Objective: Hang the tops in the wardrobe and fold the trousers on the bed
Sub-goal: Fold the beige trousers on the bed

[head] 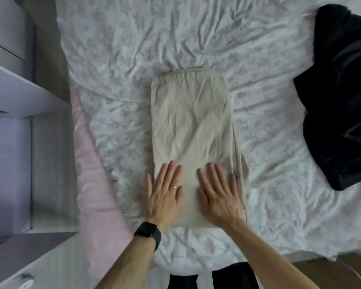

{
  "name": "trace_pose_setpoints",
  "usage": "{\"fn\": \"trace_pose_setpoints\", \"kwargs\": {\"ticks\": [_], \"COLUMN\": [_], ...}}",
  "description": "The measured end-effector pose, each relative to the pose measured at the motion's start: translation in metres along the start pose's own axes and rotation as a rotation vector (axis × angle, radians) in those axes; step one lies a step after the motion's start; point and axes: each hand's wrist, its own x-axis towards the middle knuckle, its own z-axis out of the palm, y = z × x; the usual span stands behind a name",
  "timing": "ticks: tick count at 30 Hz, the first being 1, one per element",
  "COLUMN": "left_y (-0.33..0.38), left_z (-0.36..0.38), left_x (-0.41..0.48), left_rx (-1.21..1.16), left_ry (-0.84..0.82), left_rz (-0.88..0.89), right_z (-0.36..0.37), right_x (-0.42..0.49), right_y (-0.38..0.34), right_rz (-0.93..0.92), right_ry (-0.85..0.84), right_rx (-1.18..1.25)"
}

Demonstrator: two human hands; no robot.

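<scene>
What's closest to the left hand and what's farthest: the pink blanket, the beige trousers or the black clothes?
1. Beige trousers: the left hand rests flat on them.
2. Pink blanket: just left, at the edge of the bed.
3. Black clothes: far right on the bed.

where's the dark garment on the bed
In the head view, the dark garment lies on the right side of the bed, apart from the beige trousers at centre.

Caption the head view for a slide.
Left hand and right hand press flat on folded beige trousers on a floral bedsheet.
</scene>
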Motion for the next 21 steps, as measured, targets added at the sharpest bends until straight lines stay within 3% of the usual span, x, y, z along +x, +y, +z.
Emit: {"fn": "trace_pose_setpoints", "kwargs": {"ticks": [3,8,10,14,18,21], "left_y": [-0.031,-0.042,-0.038,-0.01,0.009,-0.014], "left_z": [0.012,-0.001,-0.013,-0.031,-0.028,-0.012], "left_x": [0.006,0.006,0.0,0.014,0.061,0.081], "left_rx": [0.096,-0.011,-0.04,-0.084,-0.052,-0.055], "left_ry": [-0.045,-0.112,-0.071,0.12,0.03,-0.038], "left_rz": [0.044,-0.287,-0.273,-0.089,0.015,-0.047], "right_z": [0.011,0.01,0.002,-0.02,-0.027,-0.028], "right_x": [-0.004,-0.013,-0.014,0.023,0.093,0.128], "right_y": [0.033,0.015,0.008,-0.021,-0.02,0.03], "right_rz": [0.071,0.294,0.339,0.139,-0.07,0.027], "right_ry": [-0.033,-0.087,-0.091,0.073,0.02,-0.095], "right_rx": [-0.043,-0.044,-0.041,0.021,-0.025,-0.14]}}
